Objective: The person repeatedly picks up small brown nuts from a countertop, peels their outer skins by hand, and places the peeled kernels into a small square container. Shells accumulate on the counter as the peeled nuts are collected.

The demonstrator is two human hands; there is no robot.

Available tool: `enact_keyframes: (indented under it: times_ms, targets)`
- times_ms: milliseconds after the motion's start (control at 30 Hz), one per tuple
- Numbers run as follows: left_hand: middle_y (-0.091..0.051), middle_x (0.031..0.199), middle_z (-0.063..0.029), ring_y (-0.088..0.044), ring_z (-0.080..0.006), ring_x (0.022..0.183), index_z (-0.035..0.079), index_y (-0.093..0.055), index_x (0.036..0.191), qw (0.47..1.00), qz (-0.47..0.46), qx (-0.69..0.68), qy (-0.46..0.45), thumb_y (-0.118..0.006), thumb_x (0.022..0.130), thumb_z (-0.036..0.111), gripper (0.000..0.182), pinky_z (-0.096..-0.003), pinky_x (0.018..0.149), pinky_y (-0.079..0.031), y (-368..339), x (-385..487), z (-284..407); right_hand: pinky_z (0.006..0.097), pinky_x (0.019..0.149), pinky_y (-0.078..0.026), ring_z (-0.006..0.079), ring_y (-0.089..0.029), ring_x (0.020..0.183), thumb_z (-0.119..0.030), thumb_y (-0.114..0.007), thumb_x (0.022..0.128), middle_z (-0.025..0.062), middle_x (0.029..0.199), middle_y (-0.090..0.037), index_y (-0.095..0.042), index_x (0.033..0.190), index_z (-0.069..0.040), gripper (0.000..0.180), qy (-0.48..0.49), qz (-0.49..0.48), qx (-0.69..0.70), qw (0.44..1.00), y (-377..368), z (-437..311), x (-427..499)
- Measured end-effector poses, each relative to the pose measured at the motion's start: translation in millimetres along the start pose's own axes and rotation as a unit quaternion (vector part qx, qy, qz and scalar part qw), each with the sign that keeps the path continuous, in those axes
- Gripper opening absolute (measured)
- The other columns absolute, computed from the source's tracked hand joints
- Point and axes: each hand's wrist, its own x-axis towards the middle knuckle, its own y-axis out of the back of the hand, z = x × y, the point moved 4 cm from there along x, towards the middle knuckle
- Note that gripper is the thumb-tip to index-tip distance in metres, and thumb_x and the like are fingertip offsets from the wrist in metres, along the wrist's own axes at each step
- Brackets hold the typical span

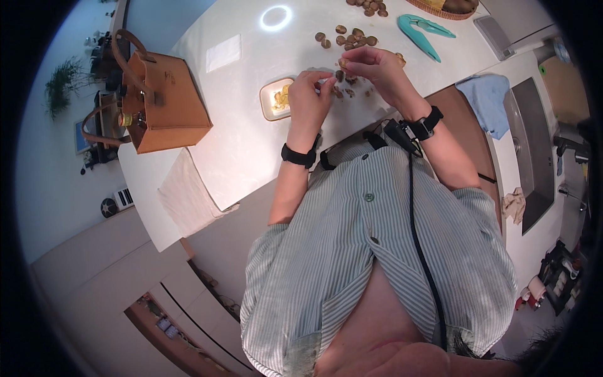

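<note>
Between the thumb and fingers of my right hand is a chestnut, light tan and apparently peeled at least in part. My left hand is to its left, thumb and forefinger close together; whether a small bit is pinched there cannot be told. Dark broken shell pieces lie on the white countertop below and between my hands. Beside my left hand stands a small rectangular dish with a brown rim, holding yellow kernel pieces. Whole brown chestnuts lie just beyond my right fingers.
A turquoise plier-like tool lies spread at the upper right, near a wicker basket. More chestnuts are farther back. On the left are a white napkin, a brown tote bag and a cloth. A blue cloth hangs by the sink.
</note>
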Motion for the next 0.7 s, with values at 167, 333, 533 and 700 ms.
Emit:
enact_keyframes:
  times_ms: [167, 333, 533, 700]
  targets:
    - [-0.079, 0.091, -0.0084, -0.074, -0.0111, 0.080, 0.002, -0.079, 0.117, 0.987, 0.025, -0.149, 0.049, -0.078, 0.096, 0.010, 0.023, -0.0243, 0.073, -0.058, 0.7, 2.8, 2.8, 0.0279, 0.091, -0.059, 0.0123, -0.071, 0.099, 0.001, -0.075, 0.094, 0.0064, 0.109, -0.075, -0.071, 0.120, 0.002, 0.026, 0.054, 0.009, -0.109, 0.993, -1.7, -2.5, -2.9]
    - [-0.081, 0.099, -0.0077, -0.075, -0.0093, 0.088, -0.001, -0.077, 0.116, 0.965, -0.011, -0.251, 0.072, -0.077, 0.096, 0.006, 0.021, -0.0216, 0.078, -0.058, -1.3, 4.5, 9.8, 0.0259, 0.090, -0.060, 0.0111, -0.072, 0.098, 0.004, -0.075, 0.092, 0.0065, 0.106, -0.076, -0.070, 0.110, 0.002, 0.019, 0.101, 0.034, -0.190, 0.976, -7.6, -7.1, -7.1]
    - [-0.079, 0.099, -0.0096, -0.077, -0.0122, 0.091, -0.003, -0.072, 0.112, 0.928, -0.037, -0.358, 0.098, -0.074, 0.098, 0.005, 0.016, -0.0233, 0.077, -0.060, -7.4, 5.9, -1.5, 0.0219, 0.083, -0.057, 0.0084, -0.071, 0.091, 0.006, -0.075, 0.092, 0.0043, 0.099, -0.075, -0.068, 0.103, 0.000, 0.013, 0.079, 0.019, -0.178, 0.981, -7.8, -11.1, -8.4]
    - [-0.078, 0.101, -0.0100, -0.077, -0.0142, 0.092, -0.004, -0.066, 0.112, 0.896, -0.061, -0.426, 0.113, -0.069, 0.101, 0.003, 0.013, -0.0245, 0.081, -0.061, -14.4, 5.8, -11.3, 0.0203, 0.080, -0.054, 0.0069, -0.069, 0.088, 0.007, -0.073, 0.093, 0.0014, 0.094, -0.073, -0.067, 0.101, -0.001, 0.013, 0.102, 0.006, -0.175, 0.979, -10.9, -11.7, -8.1]
